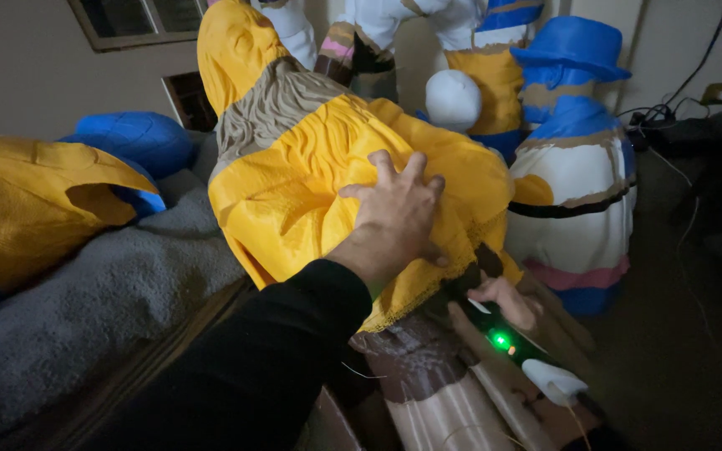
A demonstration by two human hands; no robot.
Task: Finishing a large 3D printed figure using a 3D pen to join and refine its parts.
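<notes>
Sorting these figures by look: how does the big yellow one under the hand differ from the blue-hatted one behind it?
The yellow figure leans tilted across the grey blanket; the blue-hatted figure stands upright on the floor. The yellow figure is mostly yellow with a tan streaked neck area; the blue-hatted figure is white with blue, brown and pink bands. The left hand presses on the yellow figure; nothing touches the blue-hatted figure. Both show ridged, layered surfaces.

Dim room, light from camera side on yellow figure point(336, 175), bg & lower edges dark, green LED point(500, 340) glows, slight blur.
</notes>
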